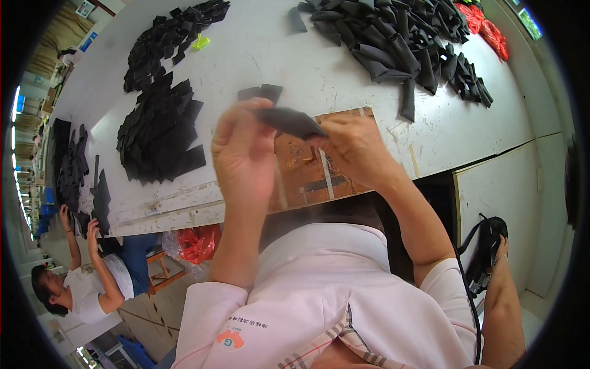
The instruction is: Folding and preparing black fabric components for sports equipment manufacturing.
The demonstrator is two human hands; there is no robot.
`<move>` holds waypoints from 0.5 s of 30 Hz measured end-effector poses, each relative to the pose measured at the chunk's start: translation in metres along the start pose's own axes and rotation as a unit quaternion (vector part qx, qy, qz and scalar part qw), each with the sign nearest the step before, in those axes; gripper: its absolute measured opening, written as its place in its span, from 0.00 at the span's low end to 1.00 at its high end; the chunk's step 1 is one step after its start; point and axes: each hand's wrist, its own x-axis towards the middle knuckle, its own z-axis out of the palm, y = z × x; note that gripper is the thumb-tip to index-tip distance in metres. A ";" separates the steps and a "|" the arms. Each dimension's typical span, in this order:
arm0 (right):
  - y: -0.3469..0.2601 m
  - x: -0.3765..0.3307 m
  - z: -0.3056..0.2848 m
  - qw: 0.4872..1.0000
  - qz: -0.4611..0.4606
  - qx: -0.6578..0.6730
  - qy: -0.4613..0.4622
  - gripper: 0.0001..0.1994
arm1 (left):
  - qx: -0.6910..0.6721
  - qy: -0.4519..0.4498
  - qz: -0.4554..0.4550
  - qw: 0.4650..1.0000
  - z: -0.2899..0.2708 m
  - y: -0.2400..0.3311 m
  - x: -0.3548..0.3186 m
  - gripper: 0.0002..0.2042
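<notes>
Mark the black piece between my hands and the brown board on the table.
Black piece (292, 122): head view, middle of its visible face.
Brown board (297, 167): head view, bare surface left of its middle.

Dark lettering ran beside an orange-and-green emblem on the pale shirt. The print on a co-worker's shirt was too small to read.

Red plastic bags are lying at the far right of the surface, while a yellow-green scrap is resting farther left. A co-worker in a white top is reaching onto the surface near a wooden stool.
</notes>
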 end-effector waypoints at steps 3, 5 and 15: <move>0.015 -0.012 0.021 0.997 0.043 0.036 -0.055 0.05 | 0.027 0.001 -0.089 0.996 -0.002 -0.008 -0.012 0.06; 0.009 -0.011 0.018 0.993 0.089 0.009 -0.082 0.08 | 0.048 0.006 -0.071 0.996 -0.004 -0.007 -0.012 0.05; 0.000 -0.008 0.010 0.999 0.032 0.001 -0.016 0.10 | 0.185 0.005 -0.011 0.983 -0.011 -0.006 -0.008 0.03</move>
